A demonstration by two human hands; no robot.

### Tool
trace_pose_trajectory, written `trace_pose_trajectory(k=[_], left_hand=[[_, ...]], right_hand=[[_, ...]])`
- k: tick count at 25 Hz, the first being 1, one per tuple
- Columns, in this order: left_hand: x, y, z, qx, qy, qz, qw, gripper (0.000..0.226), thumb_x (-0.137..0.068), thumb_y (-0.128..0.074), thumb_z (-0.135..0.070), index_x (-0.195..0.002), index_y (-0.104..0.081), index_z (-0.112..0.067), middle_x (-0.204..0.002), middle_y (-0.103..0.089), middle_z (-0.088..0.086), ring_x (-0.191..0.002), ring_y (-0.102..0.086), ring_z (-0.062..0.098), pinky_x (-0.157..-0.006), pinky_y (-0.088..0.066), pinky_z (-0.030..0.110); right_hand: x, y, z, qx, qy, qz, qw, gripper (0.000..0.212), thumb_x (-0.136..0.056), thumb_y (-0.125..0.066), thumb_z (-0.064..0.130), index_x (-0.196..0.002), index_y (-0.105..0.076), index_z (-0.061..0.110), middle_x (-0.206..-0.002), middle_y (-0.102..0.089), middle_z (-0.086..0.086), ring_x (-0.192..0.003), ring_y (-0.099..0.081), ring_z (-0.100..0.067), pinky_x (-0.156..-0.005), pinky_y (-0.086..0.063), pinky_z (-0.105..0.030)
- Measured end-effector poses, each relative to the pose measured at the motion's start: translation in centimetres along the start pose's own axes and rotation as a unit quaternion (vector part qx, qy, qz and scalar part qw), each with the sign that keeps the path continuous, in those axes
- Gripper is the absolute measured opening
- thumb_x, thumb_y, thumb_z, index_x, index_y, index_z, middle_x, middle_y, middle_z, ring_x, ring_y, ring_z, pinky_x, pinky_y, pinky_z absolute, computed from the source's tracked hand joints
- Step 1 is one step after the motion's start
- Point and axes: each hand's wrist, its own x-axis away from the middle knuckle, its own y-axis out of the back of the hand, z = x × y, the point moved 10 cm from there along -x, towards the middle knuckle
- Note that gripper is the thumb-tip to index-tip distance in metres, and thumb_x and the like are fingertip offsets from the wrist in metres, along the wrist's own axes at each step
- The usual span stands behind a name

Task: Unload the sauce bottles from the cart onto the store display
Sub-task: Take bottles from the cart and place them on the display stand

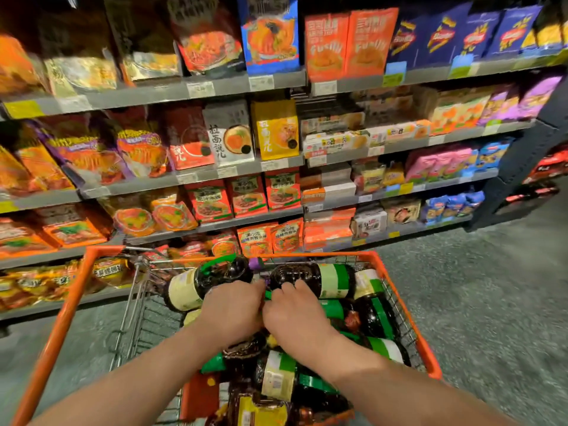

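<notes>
Grey shelves (276, 167) of packaged noodles fill the aisle behind an orange cart (70, 305) loaded with dark sauce bottles (276, 376) (all lying on their sides). Both hands reach in together: the left hand (230, 312) grips one bottle (196, 284), the right hand (298, 315) grips another bottle (319, 279).

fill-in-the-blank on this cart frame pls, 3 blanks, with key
1. The cart has a frame coloured ____.
2. The sauce bottles in the cart lie on their ____, not upright.
3. The left hand and right hand both reach into the ____, among the bottles.

Missing words: orange; sides; cart
</notes>
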Motion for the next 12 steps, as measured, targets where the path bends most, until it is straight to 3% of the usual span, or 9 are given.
trace_pose_trajectory(k=[4,6,9,12], left_hand=[[-3.8,-2.7,6.0,0.011,0.047,0.027,0.998,0.039,-0.088,-0.054,-0.051,-0.112,-0.048,-0.021,-0.100,-0.066,0.003,-0.095,-0.065,0.027,-0.065,-0.045,0.033],[-5.6,-4.3,8.7,0.011,0.070,0.035,0.997,0.041,-0.089,-0.054,-0.051,-0.115,-0.048,-0.019,-0.103,-0.066,0.004,-0.096,-0.065,0.029,-0.064,-0.043,0.034],[-8.1,-6.7,12.4,0.019,0.096,0.032,0.995,0.037,-0.093,-0.051,-0.046,-0.116,-0.050,-0.017,-0.108,-0.063,0.006,-0.098,-0.064,0.030,-0.069,-0.049,0.037],[-11.1,-9.5,15.6,0.033,0.117,0.044,0.992,0.026,-0.095,-0.048,-0.029,-0.115,-0.054,-0.013,-0.115,-0.055,0.010,-0.097,-0.064,0.035,-0.072,-0.055,0.046]], right_hand=[[-5.3,-3.0,-0.6,-0.014,0.019,0.043,0.999,0.015,-0.086,-0.057,0.008,-0.099,-0.065,0.008,-0.100,-0.061,-0.011,-0.099,-0.054,-0.033,-0.085,-0.040,-0.045],[-7.9,-4.7,-1.5,-0.019,0.018,0.072,0.997,0.020,-0.088,-0.053,0.005,-0.105,-0.063,0.006,-0.108,-0.059,-0.013,-0.104,-0.052,-0.034,-0.088,-0.038,-0.045],[-10.7,-7.4,-2.1,-0.033,0.024,0.107,0.993,0.020,-0.085,-0.057,0.005,-0.104,-0.064,0.006,-0.106,-0.062,-0.012,-0.101,-0.055,-0.032,-0.085,-0.039,-0.042],[-13.1,-9.8,-2.3,-0.024,0.026,0.134,0.990,0.012,-0.078,-0.067,0.011,-0.089,-0.068,0.011,-0.089,-0.065,-0.008,-0.086,-0.061,-0.030,-0.074,-0.043,-0.038]])
